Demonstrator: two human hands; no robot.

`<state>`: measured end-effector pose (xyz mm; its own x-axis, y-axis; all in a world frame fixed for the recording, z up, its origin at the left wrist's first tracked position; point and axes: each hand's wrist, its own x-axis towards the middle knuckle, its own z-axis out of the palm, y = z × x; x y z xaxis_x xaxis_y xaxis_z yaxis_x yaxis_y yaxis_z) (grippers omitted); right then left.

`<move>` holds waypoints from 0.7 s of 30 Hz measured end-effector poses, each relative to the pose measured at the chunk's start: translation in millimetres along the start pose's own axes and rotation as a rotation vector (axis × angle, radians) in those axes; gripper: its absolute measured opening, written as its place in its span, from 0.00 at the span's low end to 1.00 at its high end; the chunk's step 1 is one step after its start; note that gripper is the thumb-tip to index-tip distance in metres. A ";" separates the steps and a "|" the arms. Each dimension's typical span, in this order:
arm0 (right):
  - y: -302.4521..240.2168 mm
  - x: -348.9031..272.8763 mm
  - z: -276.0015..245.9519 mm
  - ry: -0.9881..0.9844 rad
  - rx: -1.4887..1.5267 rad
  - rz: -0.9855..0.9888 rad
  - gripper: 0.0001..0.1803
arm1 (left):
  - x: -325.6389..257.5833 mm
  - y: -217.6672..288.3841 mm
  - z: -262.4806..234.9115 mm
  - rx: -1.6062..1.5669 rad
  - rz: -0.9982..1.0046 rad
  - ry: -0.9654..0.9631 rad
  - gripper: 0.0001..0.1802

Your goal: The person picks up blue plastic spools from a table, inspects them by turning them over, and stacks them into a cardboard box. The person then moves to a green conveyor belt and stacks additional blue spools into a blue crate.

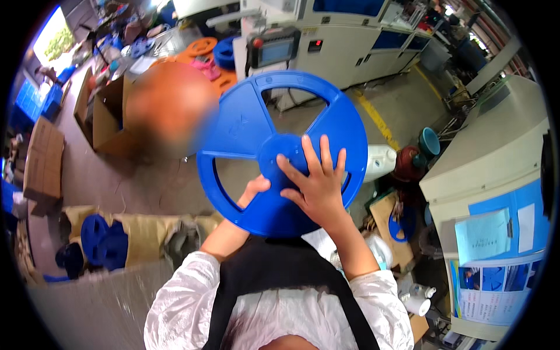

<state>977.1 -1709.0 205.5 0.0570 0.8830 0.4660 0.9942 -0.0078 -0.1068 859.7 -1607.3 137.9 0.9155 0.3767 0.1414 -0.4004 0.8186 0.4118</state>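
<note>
A large blue plastic reel (245, 134) with three open windows and a round hub is held up in front of me, its face toward the camera. My right hand (315, 184) lies on the hub with its fingers spread flat against it. My left hand (254, 190) grips the reel's lower rim from behind, and only the thumb and part of the palm show. Both forearms, in white sleeves, rise from the lower edge over a black apron.
A blurred orange patch (169, 108) sits left of the reel. Cardboard boxes (108, 119) stand at left, and dark blue reels (102, 239) lie on a tan sack. Orange, pink and blue reels (213, 55) are stacked at the back by white machines (338, 46). A cabinet with papers (496, 192) stands at right.
</note>
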 end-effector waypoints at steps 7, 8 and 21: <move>114.7 102.0 27.1 -0.060 0.033 0.123 0.28 | 165.1 65.0 -33.1 -0.024 -0.249 -0.038 0.49; 132.8 110.1 29.3 -0.042 0.019 0.141 0.27 | 189.7 69.1 -35.6 -0.027 -0.296 -0.057 0.49; 394.1 158.2 58.1 0.121 -0.057 0.577 0.30 | 497.2 18.1 -69.0 0.043 -0.724 -0.087 0.41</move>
<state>1372.7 -1545.1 186.0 0.5964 0.6686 0.4443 0.8027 -0.4988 -0.3269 1304.9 -1375.3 153.5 0.9507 -0.2902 -0.1093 0.3070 0.8310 0.4638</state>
